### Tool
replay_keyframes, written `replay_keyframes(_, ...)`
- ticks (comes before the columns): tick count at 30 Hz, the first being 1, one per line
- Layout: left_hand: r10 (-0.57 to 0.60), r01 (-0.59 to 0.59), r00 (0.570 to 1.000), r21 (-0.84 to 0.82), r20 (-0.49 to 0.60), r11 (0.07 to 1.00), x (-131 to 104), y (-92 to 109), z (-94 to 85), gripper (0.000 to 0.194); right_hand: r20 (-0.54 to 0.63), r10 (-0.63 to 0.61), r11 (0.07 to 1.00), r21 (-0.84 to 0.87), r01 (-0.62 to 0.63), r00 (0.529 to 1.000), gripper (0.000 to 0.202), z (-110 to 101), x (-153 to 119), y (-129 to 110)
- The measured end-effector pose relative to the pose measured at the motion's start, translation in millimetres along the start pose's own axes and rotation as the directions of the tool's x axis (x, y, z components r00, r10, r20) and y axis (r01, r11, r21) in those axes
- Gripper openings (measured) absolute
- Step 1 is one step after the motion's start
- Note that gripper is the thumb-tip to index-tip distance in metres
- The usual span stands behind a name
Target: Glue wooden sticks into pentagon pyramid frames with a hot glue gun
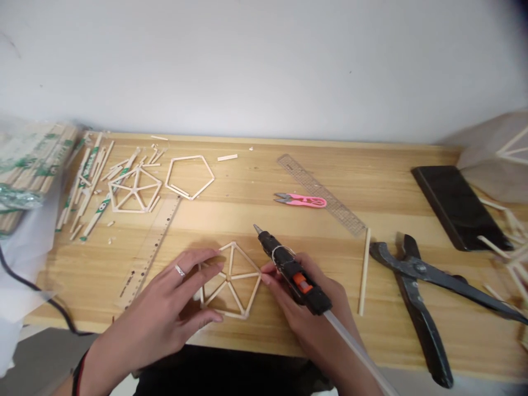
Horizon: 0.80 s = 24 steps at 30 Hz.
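A pentagon of thin wooden sticks with inner spokes (244,275) lies near the table's front edge. My left hand (177,300), with a ring on one finger, is curved over its left side, fingers apart, fingertips touching the sticks. My right hand (317,308) is closed round a black glue gun (289,269) with an orange part and a clear glue stick at its rear. The gun's nozzle points up and to the left, above the table. Thumb and forefinger of that hand touch the pentagon's right corner.
Another spoked pentagon (135,191) and a plain one (190,158) lie at the back left, beside loose sticks and a clear ruler (152,247). Pink snips (305,201) touch a second ruler (317,190). Black pliers (416,269) and a phone (462,206) lie on the right.
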State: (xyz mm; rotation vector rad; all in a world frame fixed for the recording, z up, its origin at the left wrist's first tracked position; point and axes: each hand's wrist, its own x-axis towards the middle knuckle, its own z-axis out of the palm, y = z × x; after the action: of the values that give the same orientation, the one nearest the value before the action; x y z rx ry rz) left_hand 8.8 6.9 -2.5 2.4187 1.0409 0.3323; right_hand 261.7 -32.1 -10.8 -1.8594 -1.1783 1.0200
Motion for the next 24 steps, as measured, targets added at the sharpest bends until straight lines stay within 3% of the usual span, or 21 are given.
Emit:
replay_keyframes(9, -0.039, 0.039, 0.999, 0.0, -0.016, 0.999, -13, 4, 5.8, 0.057, 0.062, -0.09, 0.989, -0.11, 0.096, 0.994, 0.016, 3, -5, 3)
replay_keyframes(14, -0.001, 0.001, 1.0, -0.015, 0.02, 1.0, -8, 2, 4.1, 0.06, 0.009, -0.123, 0.986, -0.114, 0.123, 0.992, 0.017, 3, -15, 5)
replay_keyframes(21, 0.038, -0.038, 0.999, 0.041, 0.008, 0.998, -7, -4, 1.8, 0.068, 0.062, -0.118, 0.98, -0.152, 0.126, 0.991, 0.04, 0, -31, 9)
replay_keyframes(24, 0.049, -0.05, 0.999, 0.052, 0.008, 0.997, -6, -5, 1.0, 0.072, 0.078, -0.077, 0.984, -0.153, 0.089, 0.994, 0.041, 1, -36, 7)
